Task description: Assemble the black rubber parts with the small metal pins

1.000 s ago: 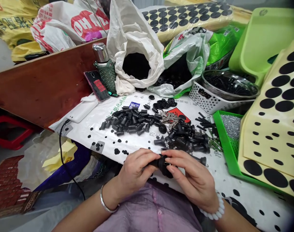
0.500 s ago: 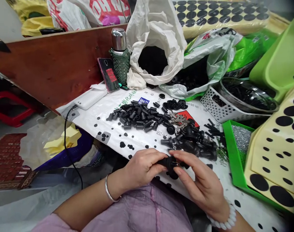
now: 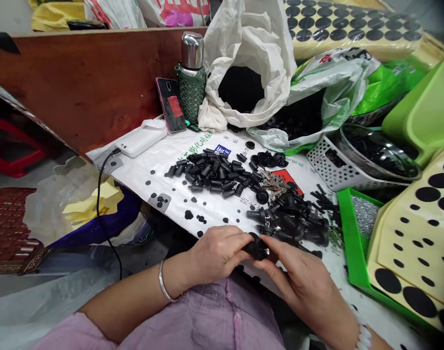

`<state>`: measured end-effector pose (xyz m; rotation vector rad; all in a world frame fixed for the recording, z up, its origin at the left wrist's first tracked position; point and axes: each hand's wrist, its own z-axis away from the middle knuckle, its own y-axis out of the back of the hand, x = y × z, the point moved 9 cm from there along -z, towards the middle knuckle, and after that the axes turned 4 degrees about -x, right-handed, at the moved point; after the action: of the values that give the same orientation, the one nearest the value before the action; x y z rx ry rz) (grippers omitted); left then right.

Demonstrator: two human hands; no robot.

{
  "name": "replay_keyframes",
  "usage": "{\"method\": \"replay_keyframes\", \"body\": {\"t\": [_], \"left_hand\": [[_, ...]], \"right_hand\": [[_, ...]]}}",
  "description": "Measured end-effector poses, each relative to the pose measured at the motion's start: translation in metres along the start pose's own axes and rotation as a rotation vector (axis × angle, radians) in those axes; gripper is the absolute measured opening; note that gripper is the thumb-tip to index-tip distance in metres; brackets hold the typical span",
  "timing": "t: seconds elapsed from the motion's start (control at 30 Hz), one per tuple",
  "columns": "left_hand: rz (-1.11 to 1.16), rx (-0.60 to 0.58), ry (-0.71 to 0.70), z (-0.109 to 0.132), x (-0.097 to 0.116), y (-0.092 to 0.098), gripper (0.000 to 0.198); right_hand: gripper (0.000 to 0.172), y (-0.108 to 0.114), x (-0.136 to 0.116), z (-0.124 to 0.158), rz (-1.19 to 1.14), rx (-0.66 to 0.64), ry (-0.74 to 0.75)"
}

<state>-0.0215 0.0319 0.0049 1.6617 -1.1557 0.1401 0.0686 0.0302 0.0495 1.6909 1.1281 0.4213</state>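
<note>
L hand: gripping blk piece btwn thumb & fingers
R hand: thumb & index at same pc, can't tell if gripping
Blk piece: over desk, nr heap of blk parts

- decent lane over the table, between the white box and the small black pieces
- heap of bigger black parts blocks a low slide forward
- green tray walls off the right
- bag and bottle crowd the back

lilac buttoned shirt, silver bangle
</note>
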Motion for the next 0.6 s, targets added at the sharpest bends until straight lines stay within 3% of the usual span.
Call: {"method": "replay_keyframes", "body": {"t": [0.2, 0.33, 0.47, 0.6], "left_hand": [[-0.027, 0.048, 0.01, 0.001, -0.002, -0.004, 0.024], [-0.012, 0.048, 0.046, 0.0, -0.004, -0.006, 0.022], [-0.034, -0.013, 0.067, -0.004, -0.002, -0.007, 0.022], [-0.078, -0.07, 0.047, -0.006, 0.002, -0.008, 0.023]], "right_hand": [[0.022, -0.015, 0.019, 0.013, -0.102, -0.007, -0.268], [0.023, -0.02, 0.027, 0.017, -0.205, -0.023, -0.342], [0.03, -0.02, 0.031, 0.014, -0.222, -0.161, -0.3], [0.038, -0.011, 0.022, 0.007, -0.136, -0.213, -0.117]]}}
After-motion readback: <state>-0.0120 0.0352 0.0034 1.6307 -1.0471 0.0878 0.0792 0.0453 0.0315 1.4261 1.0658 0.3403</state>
